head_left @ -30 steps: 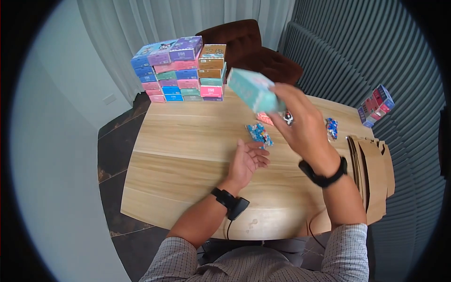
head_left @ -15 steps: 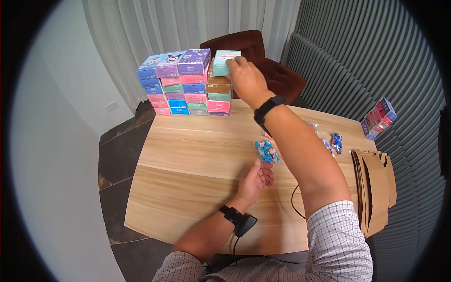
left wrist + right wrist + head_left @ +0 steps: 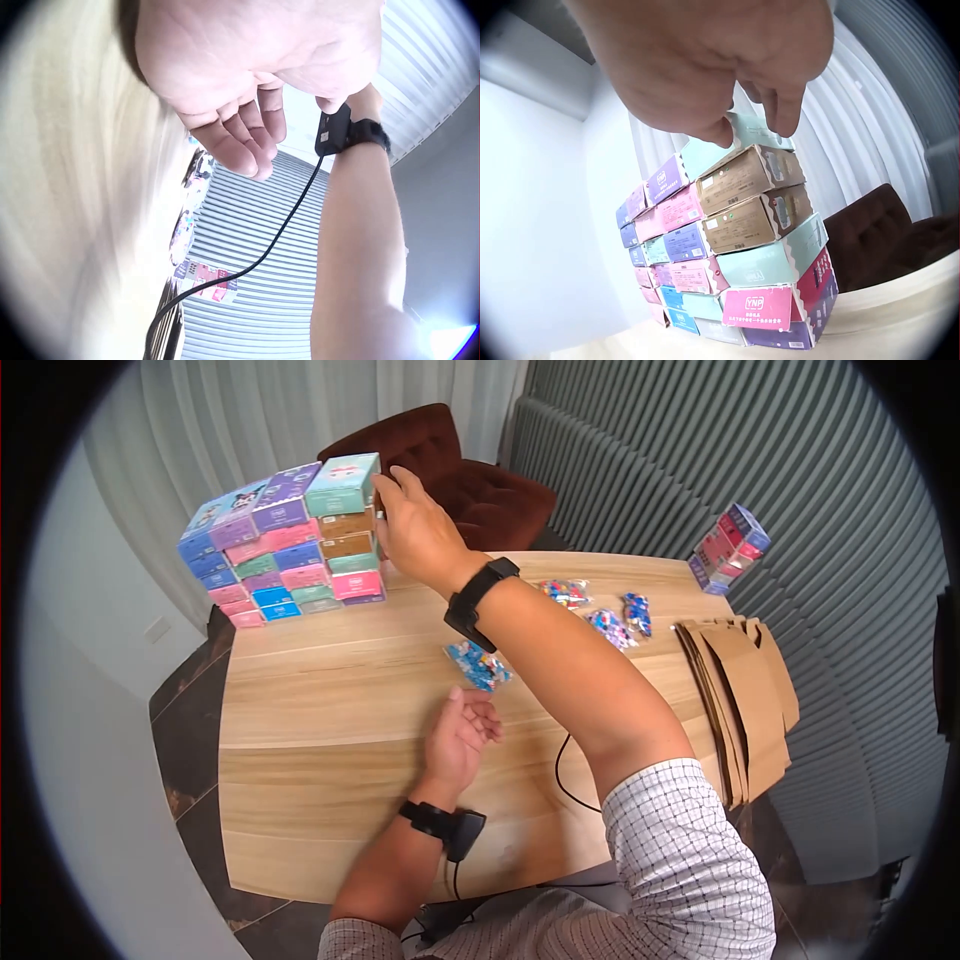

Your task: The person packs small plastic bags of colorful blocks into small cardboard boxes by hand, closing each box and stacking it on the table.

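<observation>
A mint-green box [image 3: 342, 484] lies on top of the right-hand column of stacked boxes, beside a purple box [image 3: 287, 498]. My right hand [image 3: 420, 535] is at the right side of that box, fingers fairly straight; in the right wrist view my right hand [image 3: 720, 67] has its fingertips at the mint box [image 3: 709, 154], above two brown boxes [image 3: 742, 180]. Palm up, my left hand [image 3: 460, 740] rests low over the table, fingers loosely bent and holding nothing, close to a bag of blue pieces [image 3: 478, 665]. The left wrist view shows the left hand [image 3: 255, 67] empty too.
More small bags [image 3: 610, 628] lie toward the table's right. Flat brown paper bags [image 3: 745, 695] are piled at the right edge, with a small box stack [image 3: 728, 550] behind them. A brown chair [image 3: 480, 500] stands beyond the table. A black cable [image 3: 563, 775] trails near my right arm.
My right hand has carried the mint box to the top of the right column, then moved to its right side, off its top. The left hand stays low. The head view has shifted right.
</observation>
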A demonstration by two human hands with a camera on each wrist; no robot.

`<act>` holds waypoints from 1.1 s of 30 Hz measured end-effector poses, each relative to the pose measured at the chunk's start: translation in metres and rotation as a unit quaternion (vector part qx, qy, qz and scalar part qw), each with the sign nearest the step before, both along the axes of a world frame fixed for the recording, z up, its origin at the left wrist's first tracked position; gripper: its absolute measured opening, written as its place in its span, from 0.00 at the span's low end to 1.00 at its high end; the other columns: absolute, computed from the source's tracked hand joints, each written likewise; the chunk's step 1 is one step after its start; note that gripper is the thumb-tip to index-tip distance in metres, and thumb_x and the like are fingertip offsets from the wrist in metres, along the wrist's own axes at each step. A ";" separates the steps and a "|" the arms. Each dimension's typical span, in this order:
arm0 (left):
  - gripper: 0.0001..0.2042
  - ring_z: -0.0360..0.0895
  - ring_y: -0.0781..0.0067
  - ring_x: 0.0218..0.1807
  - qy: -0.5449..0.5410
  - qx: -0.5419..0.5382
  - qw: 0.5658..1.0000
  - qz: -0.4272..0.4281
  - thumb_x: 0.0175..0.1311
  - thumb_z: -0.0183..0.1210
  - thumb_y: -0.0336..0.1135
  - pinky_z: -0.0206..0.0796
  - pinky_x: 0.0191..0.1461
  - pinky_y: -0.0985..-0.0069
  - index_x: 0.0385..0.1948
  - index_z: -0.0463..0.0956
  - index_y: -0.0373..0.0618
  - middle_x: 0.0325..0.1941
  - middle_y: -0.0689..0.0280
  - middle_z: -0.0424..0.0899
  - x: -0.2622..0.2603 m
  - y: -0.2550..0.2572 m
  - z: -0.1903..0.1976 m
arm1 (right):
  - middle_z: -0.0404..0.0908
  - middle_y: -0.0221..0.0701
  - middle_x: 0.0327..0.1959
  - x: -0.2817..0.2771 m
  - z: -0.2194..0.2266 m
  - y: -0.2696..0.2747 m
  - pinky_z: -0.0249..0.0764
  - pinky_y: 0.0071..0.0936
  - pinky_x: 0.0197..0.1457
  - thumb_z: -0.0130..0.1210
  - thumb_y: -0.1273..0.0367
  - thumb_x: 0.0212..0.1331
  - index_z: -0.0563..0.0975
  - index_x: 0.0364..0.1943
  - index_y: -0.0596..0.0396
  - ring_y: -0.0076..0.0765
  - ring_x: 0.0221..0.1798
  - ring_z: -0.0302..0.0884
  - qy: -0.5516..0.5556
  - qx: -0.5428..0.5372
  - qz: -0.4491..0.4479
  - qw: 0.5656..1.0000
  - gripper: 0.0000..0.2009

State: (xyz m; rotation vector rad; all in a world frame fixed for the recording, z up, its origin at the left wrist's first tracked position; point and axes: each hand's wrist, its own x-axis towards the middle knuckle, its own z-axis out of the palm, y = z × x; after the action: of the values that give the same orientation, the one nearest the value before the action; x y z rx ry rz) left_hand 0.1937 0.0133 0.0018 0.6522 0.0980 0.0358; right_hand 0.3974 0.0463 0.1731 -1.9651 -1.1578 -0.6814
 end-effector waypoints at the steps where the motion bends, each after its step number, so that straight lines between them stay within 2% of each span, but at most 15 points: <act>1: 0.25 0.82 0.63 0.37 -0.004 0.000 1.000 -0.002 0.83 0.47 0.55 0.74 0.44 0.65 0.51 0.78 0.39 0.37 0.60 0.84 0.000 0.000 0.000 | 0.65 0.59 0.74 -0.001 -0.001 -0.013 0.78 0.50 0.67 0.62 0.72 0.64 0.72 0.68 0.61 0.70 0.65 0.77 -0.006 0.000 -0.001 1.000 0.27; 4: 0.24 0.81 0.62 0.36 0.000 0.008 1.000 0.007 0.83 0.45 0.55 0.72 0.43 0.66 0.47 0.79 0.40 0.36 0.60 0.83 -0.001 -0.001 0.006 | 0.69 0.56 0.72 0.010 -0.008 -0.060 0.73 0.47 0.74 0.63 0.71 0.63 0.73 0.67 0.61 0.65 0.71 0.71 -0.022 -0.009 -0.022 0.999 0.27; 6: 0.23 0.80 0.63 0.36 0.003 0.012 1.000 0.010 0.84 0.45 0.54 0.72 0.42 0.67 0.47 0.79 0.41 0.35 0.60 0.82 -0.002 -0.001 0.007 | 0.72 0.54 0.70 0.030 -0.015 -0.105 0.73 0.46 0.74 0.63 0.71 0.63 0.74 0.66 0.62 0.63 0.71 0.72 -0.078 -0.023 -0.069 0.994 0.27; 8: 0.23 0.80 0.63 0.35 0.003 0.015 1.000 0.010 0.84 0.45 0.53 0.71 0.42 0.67 0.47 0.79 0.41 0.35 0.60 0.82 -0.001 -0.001 0.008 | 0.74 0.54 0.68 0.056 -0.027 -0.154 0.72 0.45 0.74 0.64 0.71 0.62 0.74 0.66 0.62 0.62 0.71 0.73 -0.064 -0.043 -0.146 0.986 0.26; 10: 0.22 0.78 0.65 0.35 0.007 0.019 1.000 0.011 0.84 0.45 0.52 0.71 0.41 0.68 0.47 0.79 0.42 0.34 0.61 0.81 -0.001 -0.002 0.009 | 0.74 0.55 0.68 0.083 -0.047 -0.207 0.73 0.45 0.73 0.63 0.71 0.62 0.74 0.66 0.62 0.62 0.70 0.73 -0.026 -0.049 -0.214 0.975 0.26; 12: 0.21 0.78 0.65 0.35 0.005 0.022 1.000 0.009 0.84 0.46 0.52 0.70 0.41 0.68 0.47 0.79 0.42 0.34 0.61 0.81 -0.001 -0.001 0.008 | 0.74 0.60 0.66 0.094 -0.063 -0.256 0.71 0.49 0.75 0.63 0.71 0.60 0.73 0.65 0.66 0.64 0.70 0.73 0.037 -0.065 -0.264 0.962 0.28; 15: 0.20 0.77 0.66 0.35 -0.001 0.041 0.999 0.010 0.83 0.46 0.50 0.70 0.41 0.68 0.47 0.79 0.43 0.34 0.62 0.80 -0.003 -0.001 0.010 | 0.74 0.60 0.66 0.103 -0.090 -0.310 0.71 0.48 0.74 0.64 0.69 0.60 0.73 0.66 0.65 0.64 0.70 0.73 0.119 -0.078 -0.342 0.929 0.29; 18: 0.18 0.79 0.64 0.34 -0.006 0.046 0.999 0.015 0.81 0.49 0.47 0.72 0.39 0.67 0.48 0.79 0.41 0.34 0.60 0.82 -0.002 0.001 0.003 | 0.75 0.60 0.65 0.110 -0.099 -0.349 0.72 0.48 0.73 0.64 0.68 0.60 0.72 0.66 0.65 0.65 0.69 0.74 0.153 -0.057 -0.395 0.904 0.29; 22: 0.17 0.78 0.65 0.33 0.008 0.069 0.997 0.027 0.81 0.50 0.47 0.71 0.39 0.68 0.47 0.78 0.40 0.34 0.60 0.80 -0.006 -0.001 0.011 | 0.80 0.61 0.59 0.138 -0.097 -0.409 0.75 0.48 0.69 0.71 0.65 0.57 0.72 0.64 0.69 0.66 0.64 0.79 0.142 0.016 -0.478 0.867 0.33; 27: 0.15 0.77 0.67 0.34 0.034 0.107 0.993 0.023 0.80 0.52 0.46 0.71 0.38 0.68 0.42 0.76 0.43 0.34 0.60 0.79 -0.011 -0.002 0.020 | 0.85 0.60 0.53 0.180 -0.103 -0.513 0.80 0.46 0.63 0.77 0.61 0.53 0.75 0.59 0.74 0.64 0.60 0.84 0.235 0.007 -0.522 0.820 0.35; 28: 0.15 0.77 0.67 0.34 0.041 0.091 0.995 0.029 0.80 0.53 0.46 0.71 0.38 0.69 0.42 0.76 0.43 0.35 0.61 0.79 -0.012 -0.003 0.023 | 0.86 0.60 0.53 0.188 -0.108 -0.534 0.81 0.46 0.62 0.77 0.60 0.52 0.76 0.57 0.74 0.63 0.59 0.84 0.245 0.010 -0.526 0.814 0.35; 31: 0.14 0.77 0.69 0.37 0.062 0.049 0.996 0.050 0.79 0.57 0.47 0.73 0.39 0.70 0.45 0.75 0.44 0.36 0.62 0.79 -0.015 -0.004 0.015 | 0.87 0.57 0.52 0.228 -0.127 -0.596 0.82 0.42 0.61 0.78 0.59 0.50 0.80 0.52 0.75 0.59 0.57 0.87 0.288 0.000 -0.580 0.762 0.33; 33: 0.14 0.76 0.73 0.39 0.057 0.074 0.995 0.036 0.81 0.53 0.47 0.72 0.38 0.72 0.46 0.75 0.45 0.37 0.66 0.78 -0.018 0.000 0.010 | 0.88 0.55 0.52 0.238 -0.126 -0.619 0.82 0.40 0.58 0.79 0.57 0.48 0.82 0.49 0.74 0.56 0.55 0.88 0.333 -0.037 -0.562 0.756 0.32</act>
State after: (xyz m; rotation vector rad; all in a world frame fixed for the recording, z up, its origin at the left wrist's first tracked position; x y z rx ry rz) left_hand 0.1756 0.0131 0.0120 0.7992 0.2301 0.0764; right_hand 0.6358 -0.5729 0.0475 -2.5423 0.5513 -0.3753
